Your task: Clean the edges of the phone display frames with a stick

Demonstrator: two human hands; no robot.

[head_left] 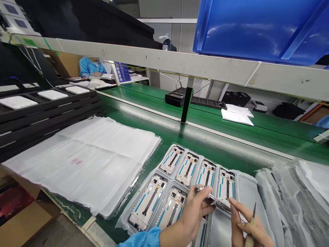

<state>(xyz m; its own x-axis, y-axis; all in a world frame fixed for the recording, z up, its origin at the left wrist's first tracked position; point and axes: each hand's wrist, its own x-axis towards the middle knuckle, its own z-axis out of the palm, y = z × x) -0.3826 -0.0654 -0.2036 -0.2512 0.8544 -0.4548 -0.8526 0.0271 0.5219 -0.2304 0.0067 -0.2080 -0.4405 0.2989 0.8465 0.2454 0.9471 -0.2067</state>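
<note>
Over a clear plastic tray (243, 187), my left hand (189, 216) pinches a thin phone frame (218, 203), seen nearly edge-on. My right hand (248, 224) is closed around a slim pointed tool (253, 214) with a dark tip and pale handle, tip upward. The thumb and index finger of that hand are at the right end of the held frame; whether they grip it I cannot tell. Several phone frames with blue strips and a dark flex cable lie in the tray, such as one phone frame (147, 202) at the front left. My left hand partly hides others.
A stack of white-sheeted trays (84, 164) lies left, with black foam trays (48, 113) behind it. Crumpled plastic trays (290, 199) are piled right. A shelf beam (159, 56) and blue bin (257, 31) hang overhead. A person in blue (88, 67) sits far left.
</note>
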